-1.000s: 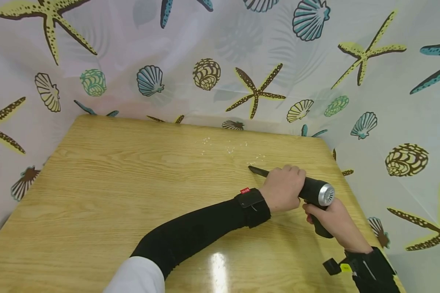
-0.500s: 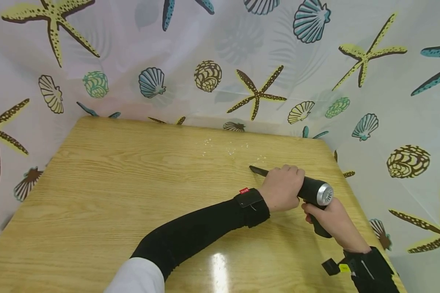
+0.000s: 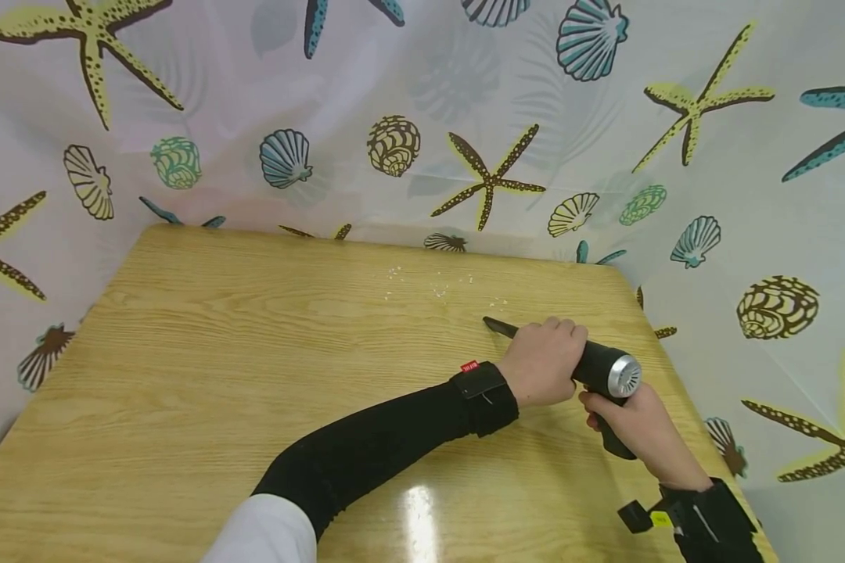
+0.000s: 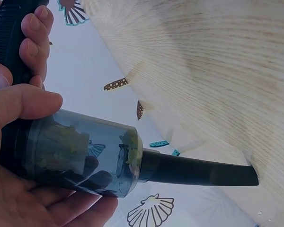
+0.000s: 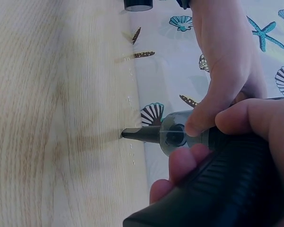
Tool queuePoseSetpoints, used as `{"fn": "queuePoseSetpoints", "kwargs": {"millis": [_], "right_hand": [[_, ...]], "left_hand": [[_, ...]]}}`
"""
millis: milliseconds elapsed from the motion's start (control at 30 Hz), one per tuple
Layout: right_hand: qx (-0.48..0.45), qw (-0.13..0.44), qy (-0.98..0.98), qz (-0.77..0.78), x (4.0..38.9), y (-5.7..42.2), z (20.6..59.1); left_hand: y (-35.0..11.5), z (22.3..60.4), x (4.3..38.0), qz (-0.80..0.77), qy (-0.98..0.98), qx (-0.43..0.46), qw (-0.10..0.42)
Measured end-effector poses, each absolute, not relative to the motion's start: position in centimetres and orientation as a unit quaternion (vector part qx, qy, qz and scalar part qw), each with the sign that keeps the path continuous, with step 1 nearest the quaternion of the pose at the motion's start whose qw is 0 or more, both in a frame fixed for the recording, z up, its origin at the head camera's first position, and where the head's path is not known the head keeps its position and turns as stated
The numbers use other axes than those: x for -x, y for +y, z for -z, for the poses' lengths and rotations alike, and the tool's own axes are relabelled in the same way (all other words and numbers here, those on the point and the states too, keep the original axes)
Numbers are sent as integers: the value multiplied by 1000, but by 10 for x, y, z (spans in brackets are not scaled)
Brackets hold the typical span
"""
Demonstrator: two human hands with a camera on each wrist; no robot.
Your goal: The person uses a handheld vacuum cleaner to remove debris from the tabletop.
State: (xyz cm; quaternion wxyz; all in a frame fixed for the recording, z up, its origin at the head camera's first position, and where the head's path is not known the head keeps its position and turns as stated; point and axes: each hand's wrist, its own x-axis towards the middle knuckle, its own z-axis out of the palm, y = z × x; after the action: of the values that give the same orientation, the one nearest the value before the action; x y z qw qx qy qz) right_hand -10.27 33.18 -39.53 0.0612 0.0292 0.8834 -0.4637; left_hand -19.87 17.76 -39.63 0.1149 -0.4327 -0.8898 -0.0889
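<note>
Both hands hold a black handheld vacuum cleaner (image 3: 601,366) over the right part of the table. My left hand (image 3: 544,363) wraps round its barrel from above, and in the left wrist view its thumb and fingers hold the clear dust cup (image 4: 85,149), with yellowish bits inside. My right hand (image 3: 644,426) grips the ribbed handle (image 5: 217,189) below the silver-capped rear end. The narrow crevice nozzle (image 4: 203,171) points away to the left, its tip right at the wood. Small white crumbs (image 3: 441,293) lie in loose clusters just beyond the tip.
The wooden table (image 3: 239,352) reaches a white curtain (image 3: 338,188) printed with starfish and shells, at its back and sides. A bright light reflection (image 3: 420,520) shows near the front. Black wrist straps (image 3: 489,399) sit on the forearms.
The nozzle tip has shifted slightly to the right, and the few crumbs right beside it a second ago no longer show. Both hands keep the same hold; the head view has shifted a little.
</note>
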Motion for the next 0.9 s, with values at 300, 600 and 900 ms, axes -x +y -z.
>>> {"fn": "queuePoseSetpoints", "kwargs": {"millis": [300,600,900], "right_hand": [[-44,61,889,452,103,335,395],[-47,50,891,448,102,339,395],[-48,42,891,449,104,342,397]], "left_hand": [[183,396,202,104,-887,438,102],[191,396,204,115,-885,443,89],[196,396,208,124,-884,444,73]]}}
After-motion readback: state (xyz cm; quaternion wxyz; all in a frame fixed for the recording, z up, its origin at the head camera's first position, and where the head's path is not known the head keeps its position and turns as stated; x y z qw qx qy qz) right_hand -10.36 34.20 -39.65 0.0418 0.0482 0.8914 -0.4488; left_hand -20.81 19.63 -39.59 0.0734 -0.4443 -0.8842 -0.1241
